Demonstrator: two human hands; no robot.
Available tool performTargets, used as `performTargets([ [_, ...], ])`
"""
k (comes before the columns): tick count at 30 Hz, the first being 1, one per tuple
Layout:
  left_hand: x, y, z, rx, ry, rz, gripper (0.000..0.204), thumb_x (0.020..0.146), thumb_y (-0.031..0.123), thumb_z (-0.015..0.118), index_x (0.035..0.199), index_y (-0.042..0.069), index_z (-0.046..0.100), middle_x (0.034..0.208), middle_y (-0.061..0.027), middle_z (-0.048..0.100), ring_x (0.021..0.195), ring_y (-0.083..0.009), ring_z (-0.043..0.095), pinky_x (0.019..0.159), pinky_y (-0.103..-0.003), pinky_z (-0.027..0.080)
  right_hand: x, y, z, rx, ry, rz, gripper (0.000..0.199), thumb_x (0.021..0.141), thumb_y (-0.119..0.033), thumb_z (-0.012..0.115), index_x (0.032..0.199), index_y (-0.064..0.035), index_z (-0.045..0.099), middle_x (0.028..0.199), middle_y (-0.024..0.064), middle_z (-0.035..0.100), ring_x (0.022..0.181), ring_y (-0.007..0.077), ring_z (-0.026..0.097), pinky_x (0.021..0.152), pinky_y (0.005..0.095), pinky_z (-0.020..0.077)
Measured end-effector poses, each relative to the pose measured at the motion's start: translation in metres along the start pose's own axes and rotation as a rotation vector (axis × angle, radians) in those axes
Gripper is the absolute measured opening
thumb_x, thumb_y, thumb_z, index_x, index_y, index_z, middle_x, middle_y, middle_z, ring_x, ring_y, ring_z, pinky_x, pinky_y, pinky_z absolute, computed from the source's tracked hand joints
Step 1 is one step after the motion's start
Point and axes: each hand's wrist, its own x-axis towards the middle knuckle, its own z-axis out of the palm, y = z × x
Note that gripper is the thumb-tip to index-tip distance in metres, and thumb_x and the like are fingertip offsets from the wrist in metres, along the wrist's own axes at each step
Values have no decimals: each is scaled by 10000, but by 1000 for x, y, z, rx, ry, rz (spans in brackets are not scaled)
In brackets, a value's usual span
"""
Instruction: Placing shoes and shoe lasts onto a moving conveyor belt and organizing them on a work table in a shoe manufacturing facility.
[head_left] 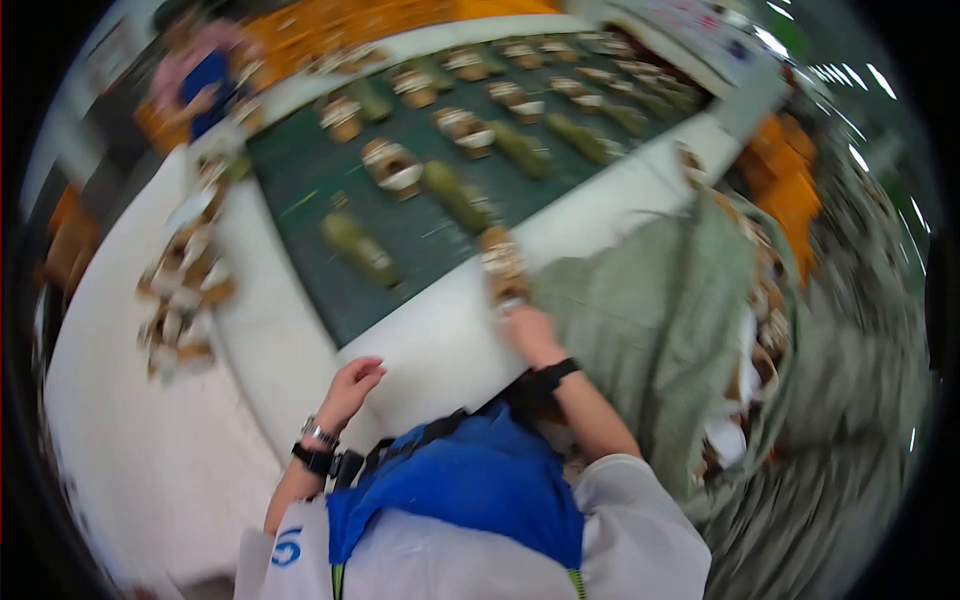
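The tan shoe [502, 260] lies across the white table edge [430, 338]; my right hand [530, 335] closes on its near end, probably leaving the rest clear. From it, a green foot form [458, 195] lies at eleven on the green belt [425, 245]. My left hand [352, 385], at eight, hangs empty, fingers half-curled. The sack [630, 310] sits at four, seemingly for easy reach.

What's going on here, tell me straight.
Someone's right hand grips the near end of a brown-and-white shoe piece at the near edge of a dark green work surface. The left hand appears empty, over the white ledge. Similar pieces and green foot-shaped forms lie spread across the green surface. More pieces sit heaped at left and beside the green sack at right. Another person stands at the far left.
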Motion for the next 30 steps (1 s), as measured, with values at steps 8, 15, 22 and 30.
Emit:
performTargets([
  [8,38,43,75,-954,-489,-36,602,857,493,446,1322,135,310,1275,-102,421,1143,-274,419,989,-427,317,-133,-113,-67,627,-175,-260,215,656,-198,648,783,-46,564,645,129,594,572,282,581,518,386,440],
  [15,43,65,133,-947,-664,-171,567,848,444,442,1288,95,361,1225,-106,458,1125,-242,440,984,-401,334,-195,-128,-101,428,84,-217,217,645,-231,625,691,-31,555,641,157,561,650,363,547,559,447,409],
  [22,37,56,108,-660,-648,281,500,848,285,491,1281,89,336,1233,-107,411,1084,-232,471,917,-356,402,-200,-135,-108,502,242,-8,165,686,-196,599,754,-46,596,683,115,572,694,322,562,579,412,429],
  [30,-7,82,118,-571,-636,200,506,898,318,465,1298,57,300,1213,-123,446,1048,-213,504,904,-355,427,-195,-144,-116,299,354,-64,589,678,-99,584,1231,-100,380,890,149,492,741,340,533,617,403,429],
])
